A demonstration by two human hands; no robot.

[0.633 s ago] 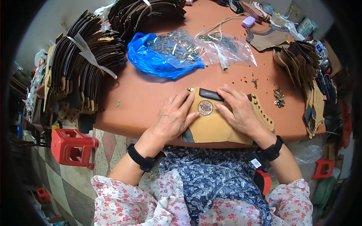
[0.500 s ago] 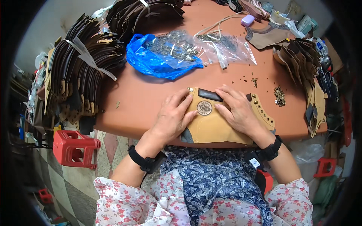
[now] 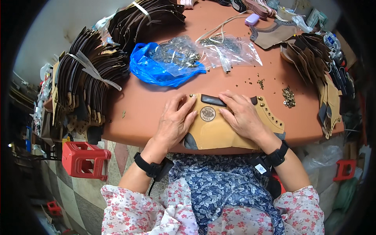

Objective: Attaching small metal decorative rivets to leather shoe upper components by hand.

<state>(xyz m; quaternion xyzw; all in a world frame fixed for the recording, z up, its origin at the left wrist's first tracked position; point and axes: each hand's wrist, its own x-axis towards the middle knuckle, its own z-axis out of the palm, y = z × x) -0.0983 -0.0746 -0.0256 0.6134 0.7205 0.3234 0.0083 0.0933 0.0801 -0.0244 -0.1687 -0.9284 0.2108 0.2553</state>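
Note:
A tan shoe upper lies flat at the table's near edge. It carries a round printed patch, a dark padded collar strip, and a row of brass eyelets and hooks down its right edge. My left hand rests over the upper's left edge, index fingertip by a small metal hook at the top corner, thumb spread apart. Across the right half lies my right hand, fingers stretched and thumb pointing at the patch. Neither hand is closed around the upper; its underside is hidden.
A bundle of dark uppers stands at left, another bundle behind it. A blue plastic bag of metal hooks sits mid-table. Loose brass pieces lie right, before stacked uppers. A red stool stands lower left.
The whole view has shifted slightly. Both hands remain on the shoe upper in nearly the same pose, with only slight finger movement.

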